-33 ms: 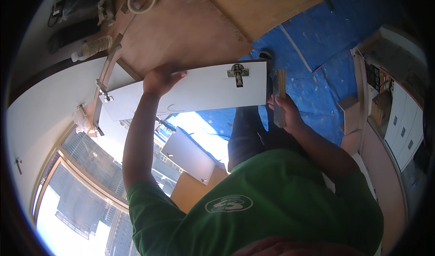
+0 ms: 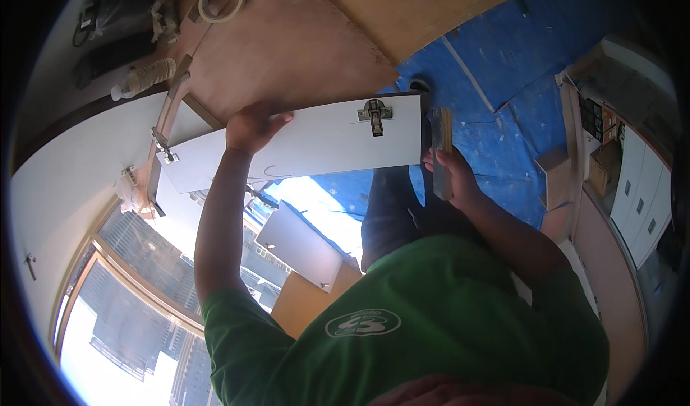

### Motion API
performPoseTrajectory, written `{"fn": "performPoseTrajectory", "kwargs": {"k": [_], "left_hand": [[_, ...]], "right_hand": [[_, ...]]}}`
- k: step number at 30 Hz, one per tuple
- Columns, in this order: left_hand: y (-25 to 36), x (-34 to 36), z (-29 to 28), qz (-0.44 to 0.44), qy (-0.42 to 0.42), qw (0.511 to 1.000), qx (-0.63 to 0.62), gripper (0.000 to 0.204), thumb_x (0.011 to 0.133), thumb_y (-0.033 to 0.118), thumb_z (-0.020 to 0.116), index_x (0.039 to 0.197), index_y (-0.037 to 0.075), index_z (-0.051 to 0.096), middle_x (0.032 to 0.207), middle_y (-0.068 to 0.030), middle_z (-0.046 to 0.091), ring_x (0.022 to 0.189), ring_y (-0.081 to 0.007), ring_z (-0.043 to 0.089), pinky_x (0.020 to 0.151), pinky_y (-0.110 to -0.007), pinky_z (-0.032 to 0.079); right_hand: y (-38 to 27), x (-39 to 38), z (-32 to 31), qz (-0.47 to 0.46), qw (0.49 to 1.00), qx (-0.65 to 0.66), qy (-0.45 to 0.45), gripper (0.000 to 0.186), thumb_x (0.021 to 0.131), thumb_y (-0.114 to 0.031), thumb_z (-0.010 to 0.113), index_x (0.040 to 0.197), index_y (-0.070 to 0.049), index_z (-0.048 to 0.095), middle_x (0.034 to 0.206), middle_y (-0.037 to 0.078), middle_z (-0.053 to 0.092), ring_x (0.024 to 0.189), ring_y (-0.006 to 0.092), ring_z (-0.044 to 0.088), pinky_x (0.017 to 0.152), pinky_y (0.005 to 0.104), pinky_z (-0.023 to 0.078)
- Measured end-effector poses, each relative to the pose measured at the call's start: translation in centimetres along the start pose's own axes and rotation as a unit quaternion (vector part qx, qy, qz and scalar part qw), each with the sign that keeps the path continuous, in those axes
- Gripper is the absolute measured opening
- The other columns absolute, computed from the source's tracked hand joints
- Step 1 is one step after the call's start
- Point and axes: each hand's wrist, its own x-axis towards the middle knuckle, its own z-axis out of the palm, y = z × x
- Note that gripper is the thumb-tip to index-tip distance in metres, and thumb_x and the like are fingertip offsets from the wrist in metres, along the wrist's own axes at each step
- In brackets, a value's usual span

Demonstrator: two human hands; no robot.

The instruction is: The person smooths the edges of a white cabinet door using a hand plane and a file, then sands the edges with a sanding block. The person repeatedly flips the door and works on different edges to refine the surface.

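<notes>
A long white cabinet door (image 2: pixel 309 136) is held crosswise before me, its right end slightly higher. My left hand (image 2: pixel 251 127) grips its upper edge, thumb across the white face and the other fingers hidden behind. A metal cup hinge (image 2: pixel 375 116) sits near the right end, and another hinge (image 2: pixel 164 147) at the left end. A curved pencil-like mark shows on the face. My right hand (image 2: pixel 456 176) is closed round what looks like a sanding block (image 2: pixel 441 151), wood with a grey face, upright just beside the door's right end. A narrow gap seems to separate them.
Beyond the door lies a brown board (image 2: pixel 280 39), with a tape roll (image 2: pixel 221 1) and plastic bottle (image 2: pixel 144 77) at left. Blue sheeting (image 2: pixel 496 75) covers the floor. Another white panel (image 2: pixel 298 244) stands below the door, near the window (image 2: pixel 136 312). White drawers (image 2: pixel 640 190) are at right.
</notes>
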Motion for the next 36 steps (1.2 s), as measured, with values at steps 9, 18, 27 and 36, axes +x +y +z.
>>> {"fn": "performPoseTrajectory", "kwargs": {"k": [9, 18, 27, 36], "left_hand": [[3.8, -0.7, 0.6, 0.051, 0.278, 0.952, 0.118, 0.024, 0.093, 0.036, 0.076, 0.102, 0.014, 0.073, 0.115, -0.0043, 0.067, 0.118, -0.0311, 0.061, 0.099, -0.049, 0.048], [9.9, 2.9, 6.3, -0.123, 0.227, 0.966, 0.028, 0.077, 0.095, 0.063, 0.060, 0.154, 0.015, 0.048, 0.168, -0.0149, 0.035, 0.157, -0.0336, 0.029, 0.128, -0.057, 0.018], [10.2, 2.8, 6.3, -0.136, 0.219, 0.965, 0.041, 0.075, 0.095, 0.060, 0.063, 0.154, 0.015, 0.049, 0.167, -0.0119, 0.038, 0.155, -0.0291, 0.034, 0.127, -0.053, 0.023], [9.6, 3.4, 7.3, -0.123, 0.265, 0.955, 0.057, 0.073, 0.100, 0.060, 0.054, 0.151, 0.009, 0.051, 0.166, -0.0121, 0.039, 0.155, -0.0282, 0.034, 0.129, -0.049, 0.022]], "right_hand": [[1.1, 1.9, -0.9, -0.038, 0.999, 0.014, -0.018, 0.048, 0.091, -0.036, 0.075, 0.124, -0.006, 0.056, 0.122, 0.010, 0.060, 0.120, 0.0229, 0.058, 0.110, 0.0412, 0.042], [-2.1, 2.9, -1.3, -0.086, 0.992, -0.095, 0.010, 0.043, 0.096, -0.026, 0.068, 0.130, -0.003, 0.055, 0.109, 0.010, 0.064, 0.099, 0.0199, 0.063, 0.092, 0.0373, 0.051], [-4.7, 1.4, -3.3, -0.037, 0.970, 0.151, -0.186, 0.050, 0.101, -0.040, 0.063, 0.137, -0.007, 0.054, 0.107, 0.014, 0.067, 0.084, 0.0233, 0.068, 0.076, 0.0373, 0.056], [-2.5, 0.9, -4.1, -0.238, 0.958, -0.157, -0.044, 0.054, 0.102, -0.033, 0.067, 0.144, -0.003, 0.052, 0.114, 0.010, 0.067, 0.100, 0.0168, 0.065, 0.088, 0.0333, 0.053]]}}
